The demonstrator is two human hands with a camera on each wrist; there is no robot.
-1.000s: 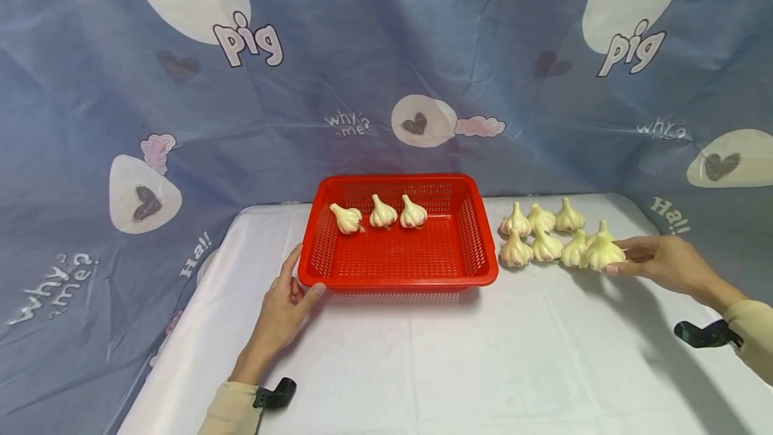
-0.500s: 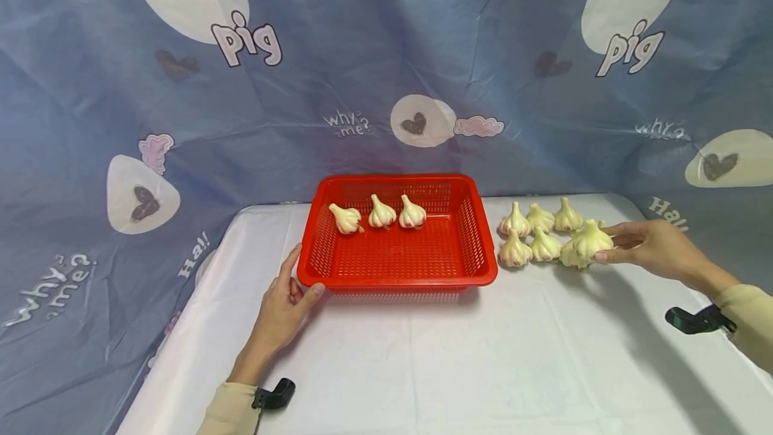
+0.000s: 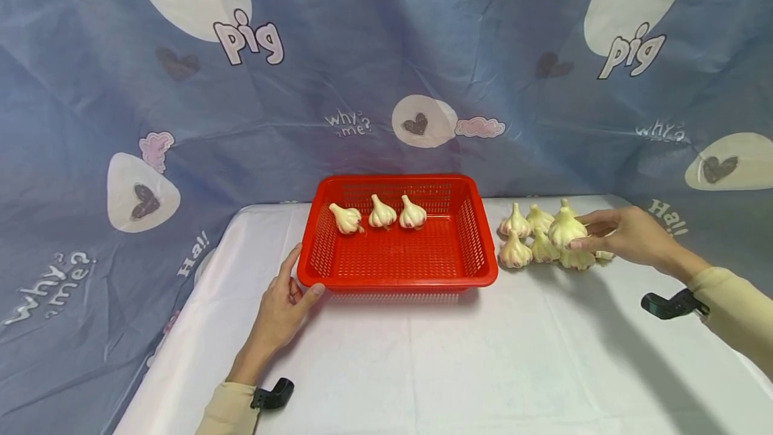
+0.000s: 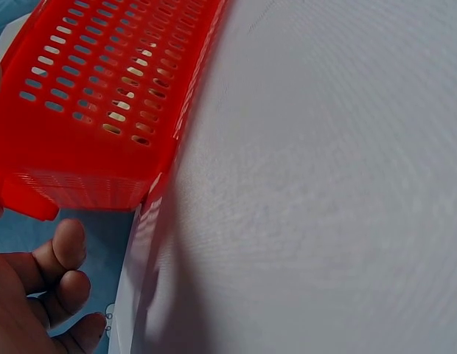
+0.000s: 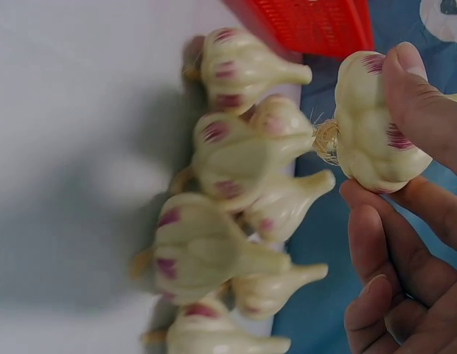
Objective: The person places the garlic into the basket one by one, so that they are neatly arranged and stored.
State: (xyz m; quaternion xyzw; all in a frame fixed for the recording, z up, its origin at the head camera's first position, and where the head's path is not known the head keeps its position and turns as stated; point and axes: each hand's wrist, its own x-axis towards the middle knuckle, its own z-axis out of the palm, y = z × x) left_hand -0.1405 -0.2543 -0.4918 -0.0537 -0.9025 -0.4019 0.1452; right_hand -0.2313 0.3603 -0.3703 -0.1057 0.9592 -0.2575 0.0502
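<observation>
A garlic bulb (image 3: 566, 228), with its stem up, is held in the air by my right hand (image 3: 631, 233). In the right wrist view the thumb and fingers pinch this garlic bulb (image 5: 368, 122), whose roots show on one side. Below and beside it a group of several garlic bulbs (image 3: 515, 252) stands on the table; the right hand hides part of them. My left hand (image 3: 279, 311) grips the front left corner of a red plastic basket (image 3: 398, 282), thumb at the front rim and forefinger along the left side. Three garlic bulbs (image 3: 382, 212) lie along the basket's back.
A white cloth (image 3: 410, 361) covers the table. Behind it and at the sides hangs a blue printed curtain (image 3: 338, 72). The basket's right wall (image 3: 480, 240) stands close to the group of garlic.
My right hand has lifted the garlic bulb and carried it left over the others, uncovering a bulb at the group's right end. The left hand and the basket have stayed in place.
</observation>
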